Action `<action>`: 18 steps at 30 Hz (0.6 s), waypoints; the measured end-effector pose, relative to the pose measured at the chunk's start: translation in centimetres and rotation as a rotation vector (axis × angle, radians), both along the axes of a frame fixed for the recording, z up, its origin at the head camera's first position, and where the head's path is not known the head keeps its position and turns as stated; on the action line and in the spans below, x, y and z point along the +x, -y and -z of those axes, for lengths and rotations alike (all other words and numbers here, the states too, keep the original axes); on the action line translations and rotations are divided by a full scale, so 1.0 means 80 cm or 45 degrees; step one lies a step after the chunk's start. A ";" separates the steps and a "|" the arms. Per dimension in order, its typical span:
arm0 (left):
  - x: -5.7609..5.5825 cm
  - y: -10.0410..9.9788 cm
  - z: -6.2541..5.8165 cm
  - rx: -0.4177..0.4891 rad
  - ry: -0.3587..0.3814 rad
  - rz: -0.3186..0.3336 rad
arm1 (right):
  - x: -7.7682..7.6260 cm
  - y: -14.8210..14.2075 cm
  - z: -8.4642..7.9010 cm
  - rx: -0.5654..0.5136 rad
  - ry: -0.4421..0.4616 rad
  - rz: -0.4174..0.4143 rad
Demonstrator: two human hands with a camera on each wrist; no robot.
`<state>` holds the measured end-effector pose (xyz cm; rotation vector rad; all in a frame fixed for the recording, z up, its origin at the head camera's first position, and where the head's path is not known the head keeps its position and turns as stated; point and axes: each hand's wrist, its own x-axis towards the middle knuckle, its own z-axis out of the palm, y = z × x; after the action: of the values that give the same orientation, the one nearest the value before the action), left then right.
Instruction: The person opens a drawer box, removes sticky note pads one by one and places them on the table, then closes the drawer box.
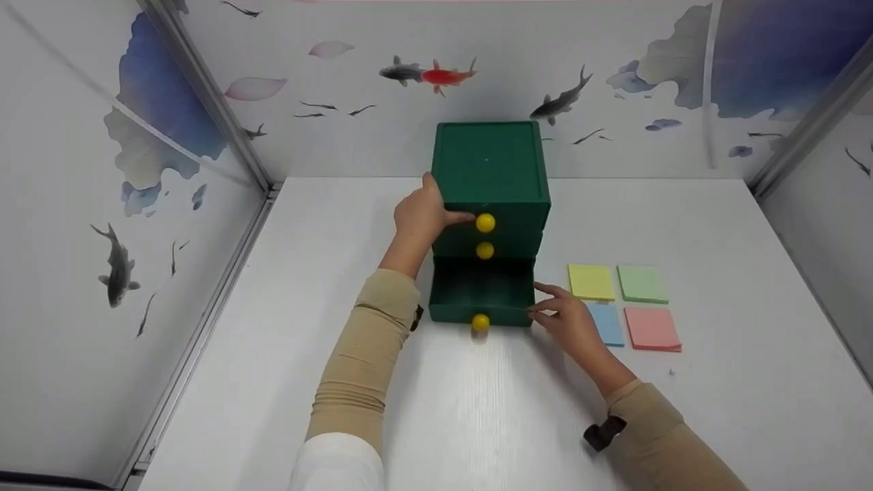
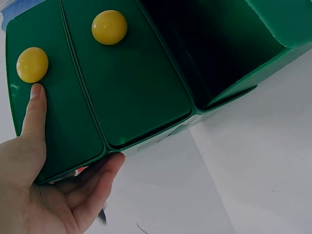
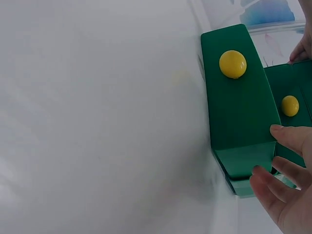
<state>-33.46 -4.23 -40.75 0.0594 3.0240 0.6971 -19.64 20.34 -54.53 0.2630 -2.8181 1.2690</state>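
A green drawer cabinet (image 1: 490,164) with yellow knobs stands near the back wall. Its bottom drawer (image 1: 483,315) is pulled out, and the part of its inside that shows is bare. My left hand (image 1: 419,213) holds the cabinet's left front corner. Its thumb (image 2: 36,109) lies on the top drawer's front, just under the yellow knob (image 2: 32,65), while the fingers lie along the side. At the right front corner of the bottom drawer is my right hand (image 1: 567,320). In the right wrist view its thumb (image 3: 290,136) touches the drawer front's edge, with the loosely spread fingers beside the drawer's side.
Right of the cabinet lie sticky note pads: yellow (image 1: 591,281), green (image 1: 642,283), blue (image 1: 606,326) and pink (image 1: 651,329). My right hand partly covers the blue one. White walls with painted fish enclose the white table (image 1: 273,382).
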 end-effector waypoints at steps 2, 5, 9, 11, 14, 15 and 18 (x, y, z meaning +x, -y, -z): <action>0.000 0.000 0.000 -0.001 0.004 -0.002 | -0.002 -0.001 -0.001 -0.002 0.003 -0.004; -0.001 0.000 -0.001 -0.005 0.014 -0.003 | -0.005 -0.002 -0.003 0.001 0.005 -0.005; -0.002 0.001 -0.001 -0.013 0.005 -0.006 | -0.008 -0.003 -0.004 0.004 -0.009 0.003; -0.002 0.002 -0.001 -0.017 -0.012 -0.004 | -0.010 -0.003 -0.003 -0.003 -0.019 -0.001; -0.001 0.002 -0.001 -0.013 -0.024 0.004 | -0.011 -0.003 -0.003 -0.016 -0.033 -0.012; -0.001 0.002 -0.001 -0.014 -0.022 0.007 | -0.011 -0.003 -0.003 -0.022 -0.035 -0.013; -0.001 0.001 0.001 -0.015 -0.010 0.005 | -0.011 -0.003 -0.003 -0.044 -0.037 -0.012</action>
<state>-33.57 -4.30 -40.79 0.0678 3.0344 0.6802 -20.52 20.58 -54.27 0.2911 -2.7714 1.3035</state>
